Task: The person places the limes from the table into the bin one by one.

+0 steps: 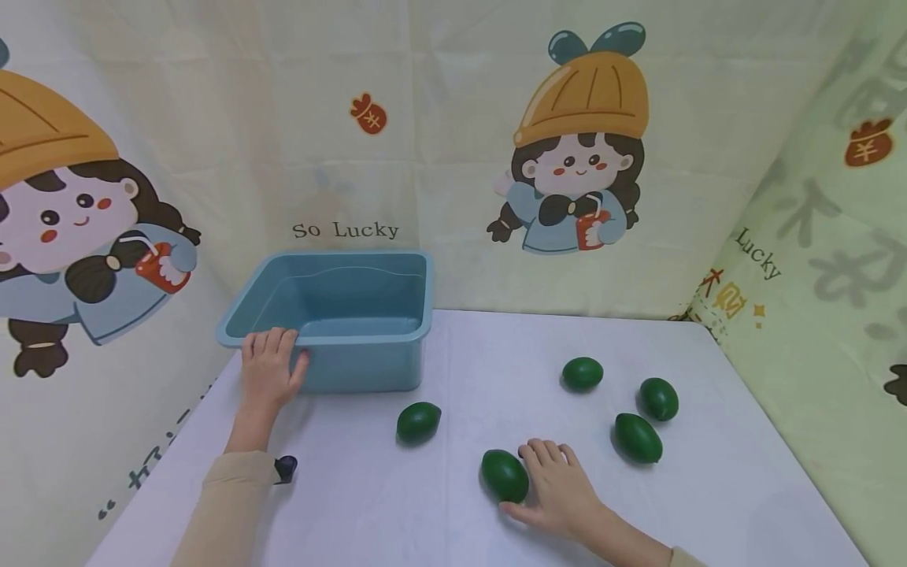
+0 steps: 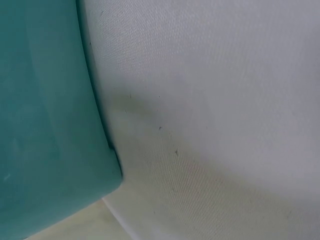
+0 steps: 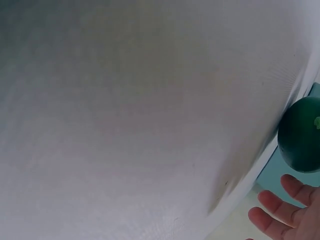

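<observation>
My left hand (image 1: 268,368) holds the near left rim of a blue plastic bin (image 1: 361,366), fingers over the edge and thumb against the outer wall. The left wrist view shows the outer wall of that bin (image 2: 45,120) but no fingers. On the table, my right hand (image 1: 560,488) is just right of a green lime (image 1: 505,476), its thumb near the bottom and fingers spread by the far side. The right wrist view shows the fingers (image 3: 275,222) apart from the lime (image 3: 302,137). Another lime (image 1: 418,423) lies in front of the bin.
Three more limes lie to the right: one farther back (image 1: 583,373), one at the far right (image 1: 659,398) and one nearer (image 1: 638,438). A small dark object (image 1: 286,469) shows beside the left sleeve. Printed cloth (image 1: 460,142) hangs behind the white-covered table (image 1: 368,504).
</observation>
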Action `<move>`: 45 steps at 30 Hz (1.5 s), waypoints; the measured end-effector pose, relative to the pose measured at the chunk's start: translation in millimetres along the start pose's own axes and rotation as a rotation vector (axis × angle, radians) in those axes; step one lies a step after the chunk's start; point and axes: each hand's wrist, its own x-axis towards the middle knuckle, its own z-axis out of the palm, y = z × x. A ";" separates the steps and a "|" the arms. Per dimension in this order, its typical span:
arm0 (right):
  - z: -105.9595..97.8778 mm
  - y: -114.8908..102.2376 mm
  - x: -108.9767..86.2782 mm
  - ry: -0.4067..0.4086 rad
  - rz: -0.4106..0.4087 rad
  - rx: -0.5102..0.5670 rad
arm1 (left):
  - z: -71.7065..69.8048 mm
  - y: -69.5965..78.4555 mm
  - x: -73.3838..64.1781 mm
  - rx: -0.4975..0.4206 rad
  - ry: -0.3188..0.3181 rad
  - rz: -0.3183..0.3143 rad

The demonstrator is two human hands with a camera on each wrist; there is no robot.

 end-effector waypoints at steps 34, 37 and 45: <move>0.9 -5.9 2.3 0.002 -0.061 0.009 | 1.0 -1.7 1.3 -0.009 0.008 -0.009; 0.2 -6.4 3.1 -0.012 -0.057 0.009 | 1.6 -2.0 1.8 -0.014 0.014 -0.011; -1.4 -7.0 5.9 -0.059 -0.043 0.007 | 1.3 -0.8 4.5 -0.019 0.022 -0.026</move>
